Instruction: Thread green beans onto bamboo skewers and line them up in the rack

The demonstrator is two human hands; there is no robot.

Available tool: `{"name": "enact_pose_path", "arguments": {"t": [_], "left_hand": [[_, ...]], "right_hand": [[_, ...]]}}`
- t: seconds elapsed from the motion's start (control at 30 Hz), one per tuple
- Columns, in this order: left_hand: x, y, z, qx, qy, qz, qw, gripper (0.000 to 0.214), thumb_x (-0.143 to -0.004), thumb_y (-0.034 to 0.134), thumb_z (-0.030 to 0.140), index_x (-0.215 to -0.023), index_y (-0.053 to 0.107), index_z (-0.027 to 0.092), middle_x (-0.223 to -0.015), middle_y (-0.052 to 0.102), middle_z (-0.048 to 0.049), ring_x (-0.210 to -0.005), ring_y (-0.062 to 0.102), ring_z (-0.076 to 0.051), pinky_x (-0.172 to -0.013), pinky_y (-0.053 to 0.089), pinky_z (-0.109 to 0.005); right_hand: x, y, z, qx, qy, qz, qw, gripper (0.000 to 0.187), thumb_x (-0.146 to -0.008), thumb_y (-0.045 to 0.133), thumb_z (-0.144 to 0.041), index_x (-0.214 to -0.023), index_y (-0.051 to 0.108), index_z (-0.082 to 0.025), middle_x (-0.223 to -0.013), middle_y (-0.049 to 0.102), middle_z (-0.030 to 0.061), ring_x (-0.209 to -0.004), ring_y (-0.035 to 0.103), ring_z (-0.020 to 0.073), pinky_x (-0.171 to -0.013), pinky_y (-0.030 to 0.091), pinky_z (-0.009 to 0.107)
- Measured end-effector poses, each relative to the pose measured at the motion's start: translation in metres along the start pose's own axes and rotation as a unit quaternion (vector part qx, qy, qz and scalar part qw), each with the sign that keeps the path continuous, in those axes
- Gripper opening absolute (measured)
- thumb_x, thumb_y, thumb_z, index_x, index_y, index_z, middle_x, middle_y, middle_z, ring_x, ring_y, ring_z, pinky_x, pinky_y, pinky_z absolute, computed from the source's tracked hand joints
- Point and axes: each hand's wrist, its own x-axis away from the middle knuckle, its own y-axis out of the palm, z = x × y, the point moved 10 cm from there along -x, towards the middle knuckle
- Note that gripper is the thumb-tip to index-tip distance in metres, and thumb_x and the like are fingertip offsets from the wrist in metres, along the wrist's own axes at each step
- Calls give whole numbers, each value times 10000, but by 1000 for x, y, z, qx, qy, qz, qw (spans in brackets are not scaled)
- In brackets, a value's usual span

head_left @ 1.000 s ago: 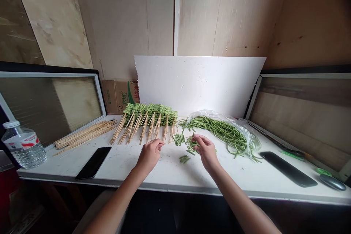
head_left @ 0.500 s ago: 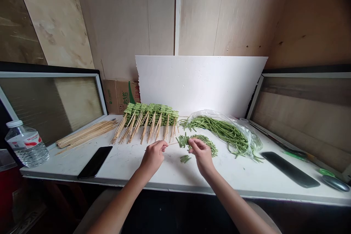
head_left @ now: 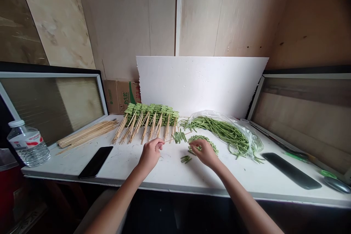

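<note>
My left hand [head_left: 150, 153] is closed in a pinch on a thin bamboo skewer [head_left: 168, 140]. Several short green bean pieces [head_left: 179, 137] are threaded side by side on it, and its bare tip pokes out to the right. My right hand [head_left: 205, 152] is over the near edge of a pile of cut bean pieces [head_left: 212, 146], fingers bent and apart, with green showing between them. A few loose cut pieces [head_left: 185, 159] lie on the white table just left of that hand.
Stacked bean skewers [head_left: 153, 111] stand at the back, sticks forward. Bare skewers [head_left: 87, 133] and a phone [head_left: 95, 161] lie left, beside a water bottle [head_left: 29, 144]. Long beans [head_left: 219, 128] in a plastic bag and a dark elongated object [head_left: 292, 170] are right.
My right hand has come off the threaded bean pieces and moved right and slightly down to the pile. The skewer in my left hand has tilted up, its tip now showing.
</note>
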Motion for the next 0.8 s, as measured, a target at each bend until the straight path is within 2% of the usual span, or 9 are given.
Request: {"name": "enact_pose_path", "arguments": {"t": [0.1,0.23,0.37,0.57,0.7,0.8], "left_hand": [[0,0,-4,-1,-9,-1,1000,248,-918,487,84,-865,705,189,-686,670,-3,-655,625,-158,-680,459,-246],[0,3,-7,9,-20,-9,1000,238,-929,489,115,-867,708,186,-695,678,-11,-660,621,-164,-675,450,-251],[0,4,-10,20,-34,-17,999,245,-932,481,135,-868,712,187,-707,687,-18,-677,634,-173,-673,454,-255],[0,5,-9,15,-32,-19,999,247,-925,479,131,-863,710,191,-701,680,-13,-667,627,-169,-675,456,-252],[0,5,-8,8,-20,-19,1000,260,-932,466,130,-860,708,193,-696,676,-15,-666,628,-169,-679,458,-254],[0,4,-8,-6,-9,-21,1000,268,-944,454,142,-882,710,192,-701,674,-20,-670,630,-174,-684,460,-264]], "right_hand": [[2,4,8,168,-17,-53,984,186,-906,673,-323,-891,829,-222,-939,785,114,-960,683,311,-836,521,408],[7,15,19,227,18,-119,966,92,-848,733,-245,-846,825,-234,-902,787,93,-860,703,277,-696,501,325],[7,15,21,248,29,-103,963,111,-870,715,-242,-919,814,-235,-941,789,84,-872,707,264,-677,478,299],[7,17,25,293,26,-75,953,183,-916,647,-200,-991,811,-231,-986,785,94,-1080,651,298,-721,454,289],[7,22,27,309,27,-72,948,219,-927,624,-172,-1045,804,-211,-1040,775,112,-1071,646,297,-722,447,291],[7,27,22,304,1,-72,950,222,-939,595,-159,-1001,803,-206,-991,767,115,-1068,635,302,-716,445,290]]}}
